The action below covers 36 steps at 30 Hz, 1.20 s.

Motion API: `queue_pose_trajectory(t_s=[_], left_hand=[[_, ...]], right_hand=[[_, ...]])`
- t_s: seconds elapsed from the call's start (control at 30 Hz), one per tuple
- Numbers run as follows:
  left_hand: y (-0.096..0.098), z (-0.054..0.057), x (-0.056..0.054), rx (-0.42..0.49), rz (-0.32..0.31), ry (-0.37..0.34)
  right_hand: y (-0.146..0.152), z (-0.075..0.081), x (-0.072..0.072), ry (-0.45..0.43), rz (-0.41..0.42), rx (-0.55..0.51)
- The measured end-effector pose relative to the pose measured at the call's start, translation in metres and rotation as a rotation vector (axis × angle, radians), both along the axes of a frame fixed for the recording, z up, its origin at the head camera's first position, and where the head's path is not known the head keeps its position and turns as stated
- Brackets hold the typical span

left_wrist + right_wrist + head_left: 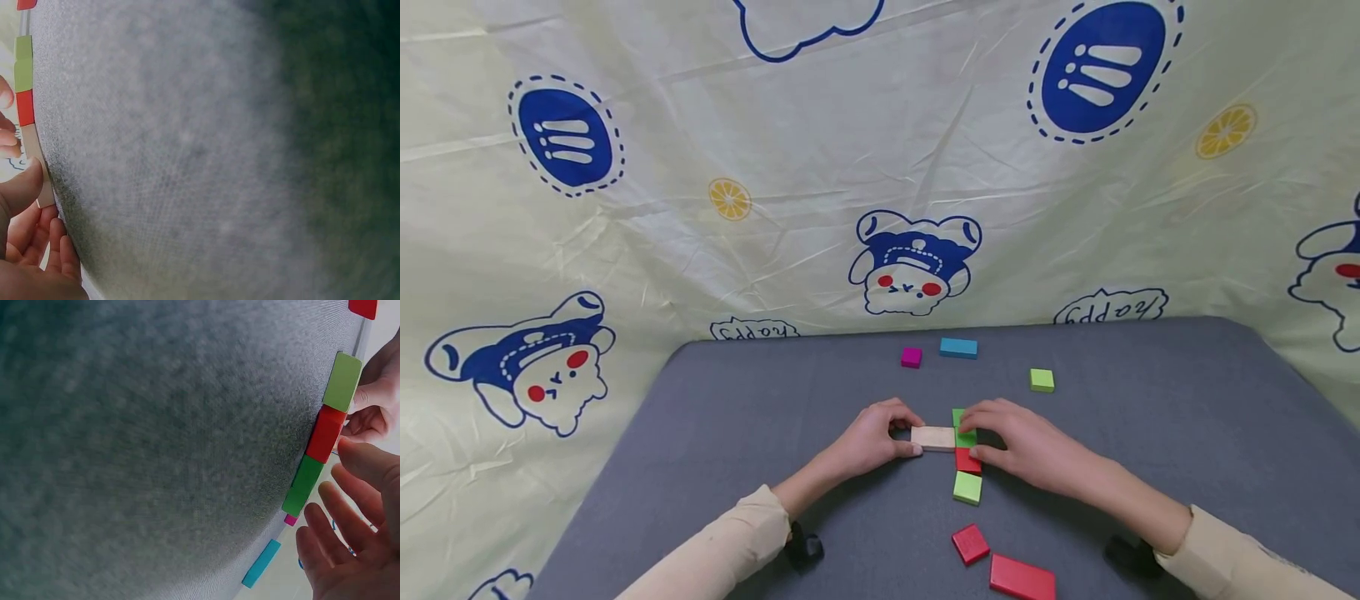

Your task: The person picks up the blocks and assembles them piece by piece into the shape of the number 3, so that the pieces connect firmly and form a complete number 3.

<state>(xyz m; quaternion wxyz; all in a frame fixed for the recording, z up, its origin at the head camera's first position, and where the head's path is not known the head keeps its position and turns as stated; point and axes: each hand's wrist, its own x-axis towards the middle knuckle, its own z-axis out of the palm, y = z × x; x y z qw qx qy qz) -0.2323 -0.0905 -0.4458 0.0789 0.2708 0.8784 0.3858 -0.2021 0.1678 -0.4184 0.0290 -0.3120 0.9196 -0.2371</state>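
Note:
A pale wooden block [934, 439] lies flat, its right end against a row of coloured blocks. My left hand [880, 437] pinches its left end between thumb and fingers; the left wrist view shows the thumb [25, 185] along its side. The row has a green block [966, 438] at the far end, a red block [967, 460] in the middle and a light green block [967, 488] nearest me. My right hand [1018, 437] reaches over the row's right side, thumb by the red block, relaxed fingers at the green one.
Towards the back lie a magenta block [912, 357], a blue block [958, 348] and another light green block [1042, 380]. Nearer me are a small red block [971, 544] and a longer red block [1022, 577]. A patterned cloth [805, 267] hangs behind the grey table [737, 400].

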Motion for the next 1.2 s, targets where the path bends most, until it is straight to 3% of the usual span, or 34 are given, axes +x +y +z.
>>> queue_pose_trajectory(t_s=[0.33, 0.63, 0.87, 0.97, 1.1, 1.2], left_hand=[[0.003, 0.0, 0.002, -0.024, 0.016, 0.003], [0.005, -0.001, 0.006, -0.058, 0.003, 0.067], [0.001, 0.003, 0.006, -0.065, 0.001, 0.041], [0.0, 0.006, 0.006, -0.05, 0.011, 0.079], [0.002, 0.012, 0.015, 0.002, 0.025, 0.153], [0.008, 0.015, 0.03, 0.058, 0.006, 0.185]], right_hand=[[0.0, -0.004, -0.003, -0.028, -0.003, -0.008], [0.001, -0.005, -0.004, -0.062, -0.015, -0.033], [0.0, -0.005, -0.008, -0.113, -0.033, -0.046], [-0.001, -0.005, -0.008, -0.118, -0.039, -0.054], [-0.003, -0.005, -0.008, -0.128, -0.055, -0.062], [-0.004, -0.005, -0.009, -0.134, -0.058, -0.064]])
